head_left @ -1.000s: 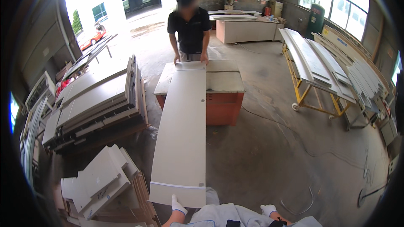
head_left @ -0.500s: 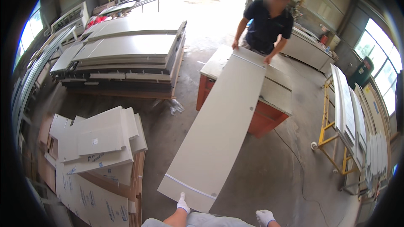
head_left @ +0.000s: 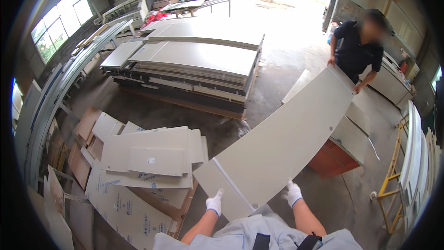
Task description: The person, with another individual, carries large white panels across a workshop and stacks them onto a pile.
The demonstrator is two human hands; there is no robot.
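A long pale grey panel (head_left: 282,132) slopes between me and a co-worker, with a white band across it close to my end. My left hand (head_left: 214,202), in a white glove, grips the panel's near left edge with its thumb on top. At the right long edge, my gloved right hand (head_left: 293,193) holds the panel too, its fingers partly hidden beneath. The co-worker's hands (head_left: 356,89) hold the far end, above an orange-sided work table (head_left: 335,157).
To the left lies a heap of offcut panels (head_left: 157,159). Behind it is a large stack of panels (head_left: 199,58) on the floor. A yellow wheeled rack (head_left: 392,176) with upright boards stands at right. Metal profiles (head_left: 69,81) line the left side.
My right hand has come up from beside me onto the panel's right edge. The view has swung right to left across the scene, and the panel now lies more slantwise, off the table's middle.
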